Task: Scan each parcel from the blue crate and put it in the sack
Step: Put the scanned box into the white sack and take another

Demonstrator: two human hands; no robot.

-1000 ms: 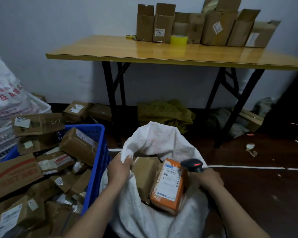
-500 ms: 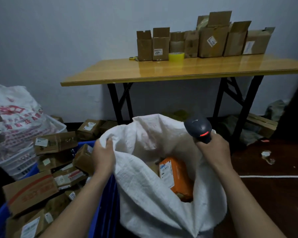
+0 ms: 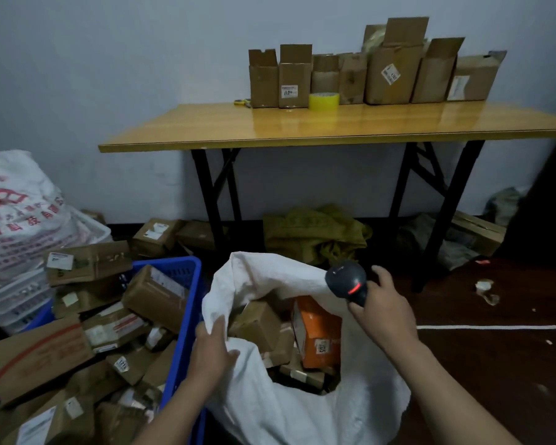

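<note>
The white woven sack (image 3: 302, 409) stands open in front of me. My left hand (image 3: 212, 348) grips its near-left rim. My right hand (image 3: 382, 311) holds a dark handheld scanner (image 3: 347, 281) with a red light, over the sack's right rim. Inside the sack lie an orange parcel (image 3: 320, 332) and several brown cardboard parcels (image 3: 257, 326). To the left, the blue crate (image 3: 187, 319) is heaped with brown labelled parcels (image 3: 154, 297).
A wooden folding table (image 3: 334, 126) stands ahead with open cardboard boxes (image 3: 389, 75) and a yellow tape roll (image 3: 324, 101). A printed white sack (image 3: 16, 220) sits on a white basket at far left. Boxes and an olive sack (image 3: 315, 232) lie under the table.
The sack mouth has been pulled wider, showing more parcels inside. My left hand has shifted right and down along the rim. The right hand with the scanner has moved slightly outward.
</note>
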